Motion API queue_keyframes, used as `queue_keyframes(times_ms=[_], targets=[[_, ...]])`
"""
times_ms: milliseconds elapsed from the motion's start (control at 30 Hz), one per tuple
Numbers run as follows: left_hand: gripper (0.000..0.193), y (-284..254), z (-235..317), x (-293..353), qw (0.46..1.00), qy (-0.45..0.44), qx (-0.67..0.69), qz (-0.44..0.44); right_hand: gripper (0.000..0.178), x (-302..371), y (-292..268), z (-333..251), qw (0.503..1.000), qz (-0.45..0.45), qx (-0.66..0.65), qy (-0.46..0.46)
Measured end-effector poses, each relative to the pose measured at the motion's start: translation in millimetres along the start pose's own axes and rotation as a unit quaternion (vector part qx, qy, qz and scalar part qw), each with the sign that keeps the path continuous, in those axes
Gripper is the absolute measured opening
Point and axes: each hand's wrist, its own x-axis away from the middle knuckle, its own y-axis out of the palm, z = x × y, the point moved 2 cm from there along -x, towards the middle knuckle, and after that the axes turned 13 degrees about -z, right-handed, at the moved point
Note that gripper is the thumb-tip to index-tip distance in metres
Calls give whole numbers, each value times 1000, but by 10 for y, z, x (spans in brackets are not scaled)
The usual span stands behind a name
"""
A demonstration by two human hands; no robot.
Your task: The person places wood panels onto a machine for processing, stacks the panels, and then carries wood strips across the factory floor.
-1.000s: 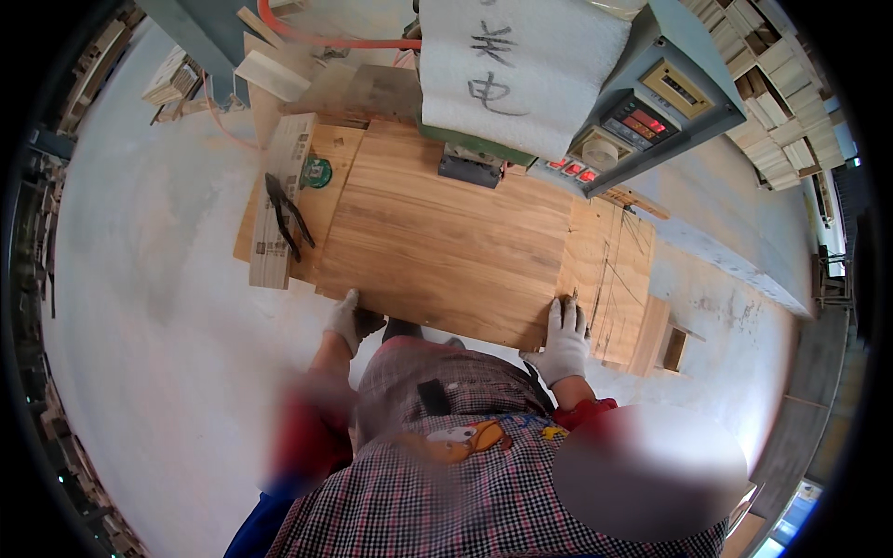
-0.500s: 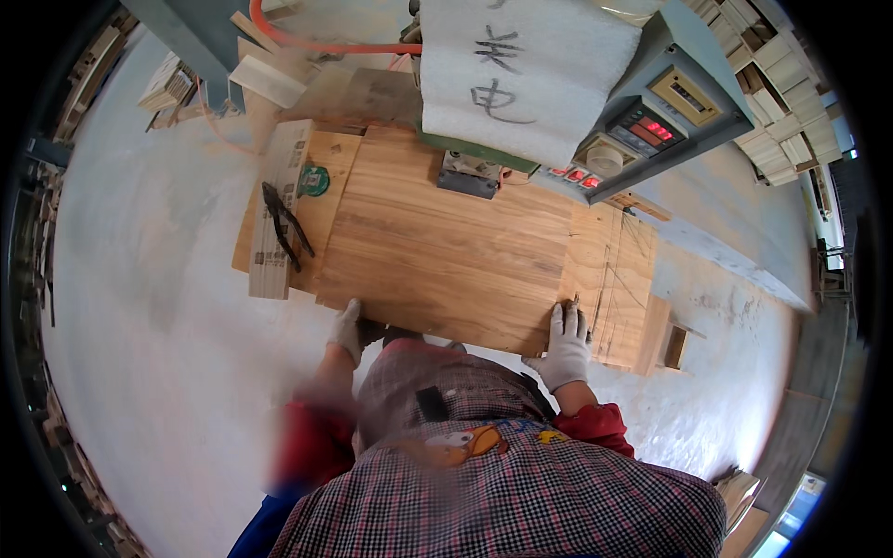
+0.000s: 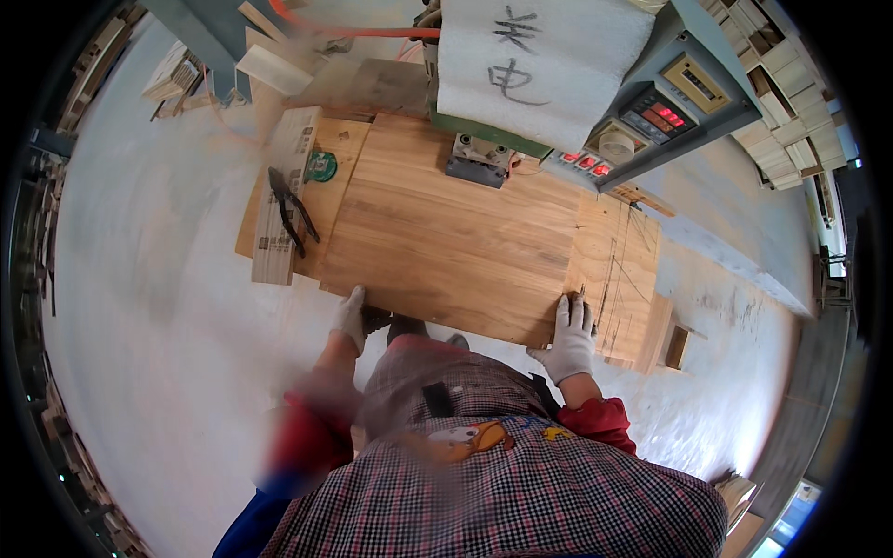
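A brown wooden panel (image 3: 446, 237) lies flat on a pale plywood work surface (image 3: 625, 270), under the machine's dark clamp block (image 3: 476, 166). My left hand (image 3: 350, 321), in a white glove with dark finger sides, grips the panel's near edge at its left corner. Its thumb is at the edge, and the other fingers are partly hidden below. At the near right corner my right hand (image 3: 569, 342), gloved the same way, rests with its fingers stretched forward along the panel's right edge. The thumb of that hand points left along the near edge.
Black-handled pliers (image 3: 292, 212) lie across a light wooden board (image 3: 286, 200) on the left. Beside them sits a round green object (image 3: 321, 166). A grey control box (image 3: 684, 93) with red displays and a white cloth (image 3: 539, 65) overhang the far side. Stacked wood (image 3: 786, 102) stands far right.
The whole view has shifted slightly. Both hands keep about the same places on the panel, and I see no clear movement of the panel itself.
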Motion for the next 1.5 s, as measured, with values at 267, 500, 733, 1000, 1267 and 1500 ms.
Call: queue_keyframes(times_ms=[267, 500, 733, 1000, 1267, 1500], targets=[[40, 6, -4, -10, 1000, -1, -1, 9, 109, 10, -13, -9, 1000, -13, 16, 9], [39, 29, -11, -27, 1000, 1, 14, 25, 110, 5, 6, -1, 1000, -6, 19, 11], [38, 10, -9, -20, 1000, -3, -1, 30, 110, 7, -2, -8, 1000, -11, 18, 11], [39, 56, 39, 3, 999, -13, -23, 34, 109, 7, -6, -6, 1000, -13, 11, 7], [39, 34, 16, -16, 999, -2, -30, 43, 108, 20, -47, -17, 1000, -16, 10, 6], [41, 40, 36, -1, 999, 2, -43, 29, 109, 52, -45, -25, 1000, -9, 11, 4]])
